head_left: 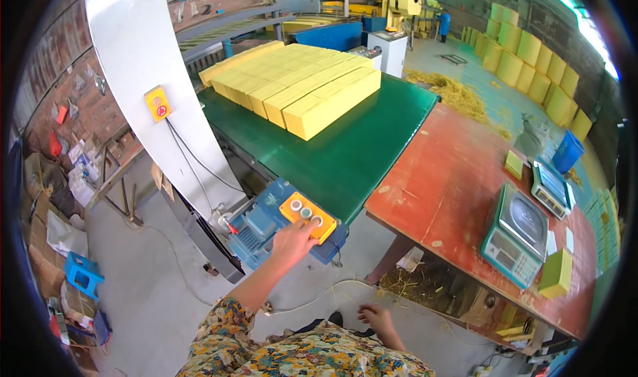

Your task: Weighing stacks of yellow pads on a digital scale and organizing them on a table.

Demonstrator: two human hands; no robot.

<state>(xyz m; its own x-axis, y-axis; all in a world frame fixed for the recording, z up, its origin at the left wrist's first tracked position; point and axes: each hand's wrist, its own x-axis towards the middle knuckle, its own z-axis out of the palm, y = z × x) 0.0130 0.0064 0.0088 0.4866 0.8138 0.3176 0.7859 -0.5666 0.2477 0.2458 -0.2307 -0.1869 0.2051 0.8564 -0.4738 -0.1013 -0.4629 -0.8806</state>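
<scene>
A worker's left hand [292, 245] reaches to an orange control box [307, 215] mounted above a blue motor [254, 231], beside a green conveyor belt [325, 161]. The fingers are at the nearest of three round buttons; whether they press it or clamp the box cannot be told. The right hand [380, 320] hangs empty before the worker's flowered shirt [306, 354], fingers loosely curled and slightly apart. Long yellow blocks [292, 78] lie side by side on the belt's far part. At right, a red worktop [432, 184] carries two scales [517, 227] and two small yellow blocks [557, 274]. A person in blue [444, 25] stands in the background.
</scene>
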